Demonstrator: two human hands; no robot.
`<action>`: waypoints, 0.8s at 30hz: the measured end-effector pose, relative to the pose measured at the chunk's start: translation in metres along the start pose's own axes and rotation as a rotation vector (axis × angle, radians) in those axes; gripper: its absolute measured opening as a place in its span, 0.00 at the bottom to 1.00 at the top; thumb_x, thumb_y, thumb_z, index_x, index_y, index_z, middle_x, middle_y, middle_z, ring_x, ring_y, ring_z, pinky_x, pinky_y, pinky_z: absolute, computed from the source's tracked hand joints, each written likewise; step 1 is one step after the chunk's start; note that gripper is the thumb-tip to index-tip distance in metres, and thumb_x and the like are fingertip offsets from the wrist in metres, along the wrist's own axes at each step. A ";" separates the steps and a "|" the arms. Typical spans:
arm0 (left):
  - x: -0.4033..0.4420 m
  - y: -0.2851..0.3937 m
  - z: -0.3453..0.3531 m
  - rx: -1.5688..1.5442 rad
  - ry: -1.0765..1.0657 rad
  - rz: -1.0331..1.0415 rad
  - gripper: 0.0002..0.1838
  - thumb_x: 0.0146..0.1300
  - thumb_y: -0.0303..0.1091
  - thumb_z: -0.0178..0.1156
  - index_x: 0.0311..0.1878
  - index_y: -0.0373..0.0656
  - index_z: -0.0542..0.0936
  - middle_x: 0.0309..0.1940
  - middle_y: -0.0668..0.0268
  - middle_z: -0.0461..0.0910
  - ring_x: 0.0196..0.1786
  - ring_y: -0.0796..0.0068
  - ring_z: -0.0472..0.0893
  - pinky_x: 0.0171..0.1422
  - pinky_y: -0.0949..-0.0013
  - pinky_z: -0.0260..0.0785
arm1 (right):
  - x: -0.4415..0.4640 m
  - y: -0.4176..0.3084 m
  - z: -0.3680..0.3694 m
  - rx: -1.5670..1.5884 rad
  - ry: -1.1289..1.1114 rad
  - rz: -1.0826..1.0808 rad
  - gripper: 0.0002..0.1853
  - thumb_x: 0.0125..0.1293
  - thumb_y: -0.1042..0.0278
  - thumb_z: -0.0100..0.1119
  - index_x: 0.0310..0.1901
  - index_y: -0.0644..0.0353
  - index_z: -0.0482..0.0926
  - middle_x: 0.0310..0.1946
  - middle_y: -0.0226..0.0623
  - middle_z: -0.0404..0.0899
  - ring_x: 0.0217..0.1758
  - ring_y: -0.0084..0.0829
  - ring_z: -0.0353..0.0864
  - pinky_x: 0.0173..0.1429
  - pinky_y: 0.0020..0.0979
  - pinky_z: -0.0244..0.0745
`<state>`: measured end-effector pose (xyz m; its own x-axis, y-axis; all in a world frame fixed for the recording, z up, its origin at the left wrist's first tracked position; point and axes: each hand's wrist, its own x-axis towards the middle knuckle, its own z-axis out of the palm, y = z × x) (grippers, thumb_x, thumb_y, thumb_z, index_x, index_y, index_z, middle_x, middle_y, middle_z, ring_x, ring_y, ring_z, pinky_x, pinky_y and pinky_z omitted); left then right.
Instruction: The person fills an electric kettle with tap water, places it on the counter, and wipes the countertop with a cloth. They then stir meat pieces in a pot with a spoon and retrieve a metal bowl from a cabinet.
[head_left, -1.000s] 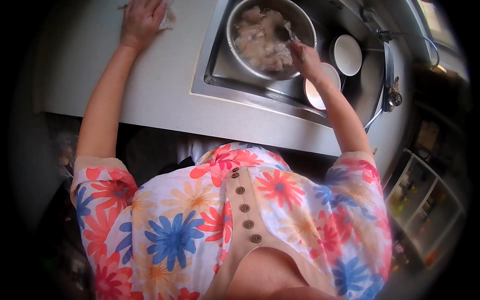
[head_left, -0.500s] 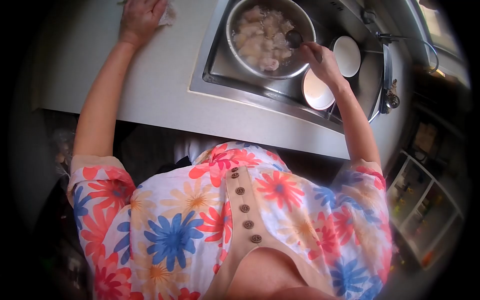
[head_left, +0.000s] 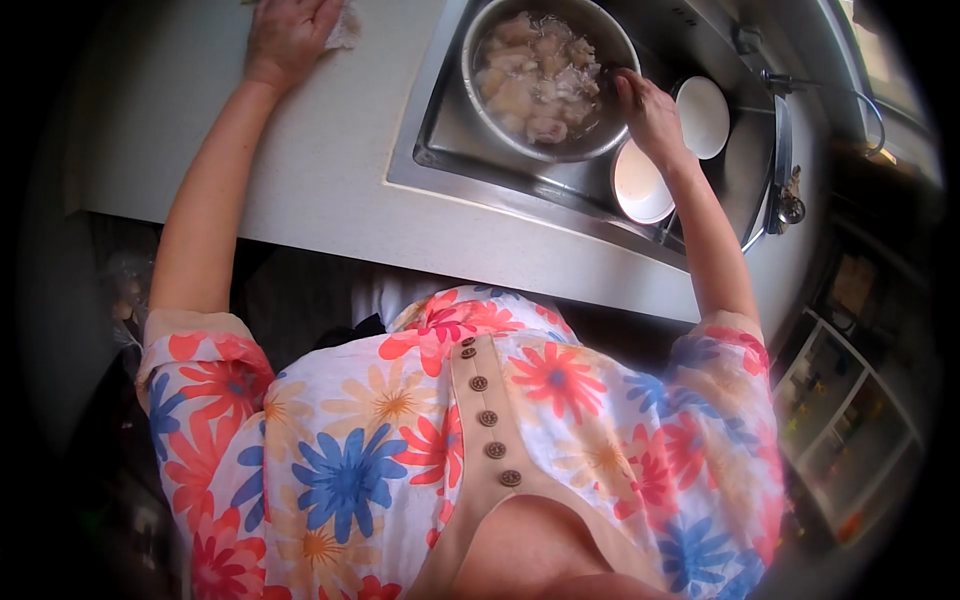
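My left hand [head_left: 288, 42] lies on the counter at the upper left, over a pale crumpled cloth [head_left: 344, 28]. Its fingers stretch towards the frame's top edge and look spread, not wrapped round the cloth. At the right rim of a round metal pot [head_left: 552, 154], my right hand [head_left: 650, 112] is closed on the handle of a dark spoon [head_left: 608, 80]. The spoon's head is partly hidden by the fingers and the shade inside the pot. Pale pieces of meat [head_left: 540, 78] lie in cloudy liquid in the pot, which stands in the sink.
Two white bowls, one nearer [head_left: 641, 185] and one farther [head_left: 703, 117], sit in the metal sink [head_left: 445, 140] right of the pot. A faucet [head_left: 835, 86] is at the right. The pale counter [head_left: 330, 160] stretches left of the sink. A shelf rack [head_left: 850, 420] stands lower right.
My right hand has moved with the spoon from over the meat to the pot's right rim. The meat pieces have shifted in the liquid. My left hand stays on the cloth.
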<state>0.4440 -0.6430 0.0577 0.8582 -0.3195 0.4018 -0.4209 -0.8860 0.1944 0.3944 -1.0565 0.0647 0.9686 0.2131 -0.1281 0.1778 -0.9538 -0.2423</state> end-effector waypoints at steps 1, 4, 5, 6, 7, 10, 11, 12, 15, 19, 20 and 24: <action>0.000 0.000 -0.001 -0.002 -0.001 -0.003 0.17 0.61 0.38 0.48 0.52 0.46 0.75 0.58 0.53 0.67 0.62 0.53 0.64 0.67 0.54 0.51 | 0.007 -0.001 0.000 -0.008 0.007 0.010 0.18 0.68 0.53 0.39 0.44 0.56 0.74 0.40 0.46 0.77 0.41 0.48 0.77 0.44 0.42 0.72; 0.000 -0.001 -0.001 -0.002 -0.001 0.001 0.17 0.61 0.38 0.48 0.52 0.45 0.75 0.58 0.53 0.67 0.62 0.53 0.64 0.67 0.55 0.51 | 0.021 0.006 0.039 -0.014 0.154 -0.062 0.17 0.68 0.55 0.39 0.40 0.58 0.74 0.40 0.46 0.77 0.40 0.48 0.77 0.44 0.43 0.72; 0.000 -0.001 0.000 0.000 0.000 0.005 0.17 0.61 0.38 0.48 0.52 0.45 0.75 0.58 0.53 0.67 0.62 0.53 0.64 0.67 0.55 0.51 | 0.023 0.004 0.053 0.006 0.147 -0.016 0.16 0.67 0.55 0.41 0.38 0.59 0.74 0.40 0.47 0.77 0.39 0.48 0.77 0.45 0.43 0.71; 0.000 -0.002 0.000 0.000 0.001 0.011 0.17 0.61 0.38 0.47 0.52 0.45 0.75 0.58 0.53 0.67 0.62 0.53 0.64 0.67 0.55 0.51 | 0.023 0.002 0.068 0.019 0.161 0.034 0.17 0.66 0.54 0.41 0.38 0.59 0.75 0.39 0.47 0.77 0.39 0.48 0.77 0.45 0.44 0.71; 0.000 -0.002 0.000 0.002 0.003 0.016 0.17 0.61 0.38 0.47 0.52 0.45 0.75 0.58 0.53 0.67 0.62 0.53 0.64 0.67 0.54 0.51 | 0.024 -0.009 0.072 0.033 0.176 0.081 0.17 0.66 0.54 0.42 0.38 0.59 0.75 0.38 0.48 0.77 0.39 0.49 0.77 0.44 0.44 0.71; -0.001 0.000 -0.001 -0.013 0.000 0.007 0.18 0.62 0.39 0.47 0.52 0.45 0.74 0.57 0.53 0.67 0.62 0.53 0.64 0.67 0.54 0.51 | 0.008 -0.022 0.053 0.294 0.157 0.131 0.15 0.65 0.57 0.48 0.39 0.60 0.78 0.33 0.49 0.78 0.37 0.49 0.78 0.42 0.40 0.72; 0.000 0.000 -0.001 -0.022 -0.002 0.003 0.18 0.62 0.39 0.47 0.52 0.45 0.74 0.57 0.53 0.67 0.62 0.53 0.64 0.67 0.54 0.51 | 0.002 -0.021 0.045 0.373 0.150 0.127 0.14 0.64 0.58 0.50 0.39 0.60 0.78 0.31 0.50 0.78 0.37 0.49 0.78 0.42 0.39 0.72; 0.000 0.001 -0.001 -0.017 -0.005 0.001 0.18 0.62 0.39 0.47 0.52 0.45 0.74 0.57 0.53 0.67 0.62 0.53 0.63 0.67 0.54 0.51 | -0.002 -0.018 0.034 0.417 0.157 0.109 0.12 0.63 0.61 0.53 0.40 0.60 0.78 0.30 0.49 0.79 0.36 0.47 0.79 0.40 0.36 0.73; 0.000 0.001 -0.001 -0.002 -0.009 0.003 0.18 0.61 0.39 0.47 0.53 0.45 0.73 0.57 0.53 0.67 0.62 0.53 0.63 0.67 0.54 0.51 | -0.015 -0.030 0.000 0.438 0.149 0.010 0.09 0.64 0.68 0.52 0.39 0.63 0.78 0.34 0.48 0.79 0.39 0.44 0.80 0.41 0.33 0.73; 0.000 -0.001 0.001 0.000 -0.002 0.010 0.18 0.62 0.39 0.47 0.53 0.45 0.73 0.57 0.53 0.67 0.62 0.53 0.63 0.67 0.54 0.51 | -0.024 -0.049 0.029 0.406 0.076 -0.204 0.08 0.63 0.70 0.51 0.40 0.64 0.76 0.41 0.46 0.77 0.43 0.45 0.77 0.48 0.35 0.73; 0.000 -0.001 0.000 0.002 -0.003 0.012 0.18 0.62 0.39 0.47 0.53 0.45 0.74 0.57 0.53 0.67 0.62 0.53 0.63 0.67 0.54 0.51 | -0.022 -0.042 0.045 0.362 0.091 -0.280 0.09 0.63 0.69 0.51 0.40 0.63 0.76 0.40 0.46 0.77 0.43 0.45 0.77 0.47 0.35 0.72; -0.001 -0.001 0.002 -0.007 0.005 0.018 0.18 0.61 0.39 0.47 0.52 0.45 0.74 0.57 0.53 0.67 0.62 0.54 0.63 0.67 0.54 0.51 | -0.003 -0.020 0.045 0.229 0.064 -0.254 0.10 0.63 0.65 0.51 0.41 0.59 0.77 0.37 0.44 0.78 0.39 0.44 0.77 0.43 0.37 0.73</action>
<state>0.4441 -0.6427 0.0555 0.8492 -0.3335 0.4095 -0.4382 -0.8777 0.1938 0.3797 -1.0285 0.0263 0.9087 0.4169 0.0228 0.3780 -0.7982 -0.4690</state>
